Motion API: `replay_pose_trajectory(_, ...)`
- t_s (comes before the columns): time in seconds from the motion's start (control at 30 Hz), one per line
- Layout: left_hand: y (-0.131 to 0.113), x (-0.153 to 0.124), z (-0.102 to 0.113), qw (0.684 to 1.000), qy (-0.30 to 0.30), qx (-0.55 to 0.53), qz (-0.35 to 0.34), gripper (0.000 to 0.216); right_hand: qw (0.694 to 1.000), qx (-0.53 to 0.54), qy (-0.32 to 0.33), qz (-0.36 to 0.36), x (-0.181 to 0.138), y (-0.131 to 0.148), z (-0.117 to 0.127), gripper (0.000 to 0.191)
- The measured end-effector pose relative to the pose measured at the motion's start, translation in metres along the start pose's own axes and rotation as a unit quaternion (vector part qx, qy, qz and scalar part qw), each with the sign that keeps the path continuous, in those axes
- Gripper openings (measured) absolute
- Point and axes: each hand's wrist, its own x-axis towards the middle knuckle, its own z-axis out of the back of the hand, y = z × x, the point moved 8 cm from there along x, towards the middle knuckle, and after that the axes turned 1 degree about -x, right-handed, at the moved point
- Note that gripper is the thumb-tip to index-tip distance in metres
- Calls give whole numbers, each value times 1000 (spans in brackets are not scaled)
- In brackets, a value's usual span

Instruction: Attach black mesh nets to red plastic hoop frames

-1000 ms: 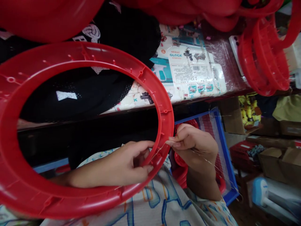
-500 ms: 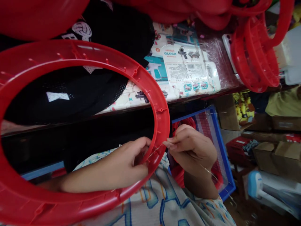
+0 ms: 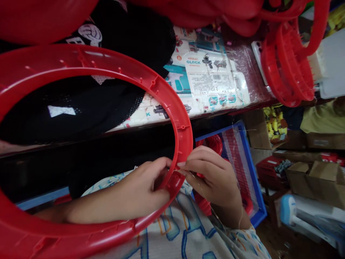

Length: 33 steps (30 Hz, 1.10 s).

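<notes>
A large red plastic ring point(image 3: 185, 140), its inner channel lined with small pegs, is tilted in front of me. My left hand point(image 3: 151, 183) reaches through the opening and grips the ring's near right rim, thumb on one side and fingers on the other. My right hand point(image 3: 212, 174) pinches a thin wire point(image 3: 205, 196) at the channel, its fingertips touching the ring beside the left hand. The wire trails down past my right wrist. Its exact end between the fingertips is too small to make out.
A blue crate point(image 3: 252, 180) with red parts stands below on the right. The bench holds black cloth point(image 3: 113, 108), a flattened printed box point(image 3: 210, 75) and a red round frame with pegs point(image 3: 289, 68). Cardboard boxes point(image 3: 315, 180) sit at far right.
My right hand has moved left, from just outside the ring to its channel, bringing the wire with it. The left hand keeps its grip on the rim.
</notes>
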Motion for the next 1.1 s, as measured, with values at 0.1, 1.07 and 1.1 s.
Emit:
replay_pose_trajectory(0.1,-2,0,0,1000,1,0,-10,26,1000,-19,-2,5,-3,4,0,25)
replay_pose_trajectory(1.07,-3,1,2,1000,-14,6,-18,30,983,-171,-60,20,-21,14,-11,22)
replay_pose_trajectory(1.1,-3,0,2,1000,-16,8,-19,31,983,-174,-56,18,-20,14,-11,23)
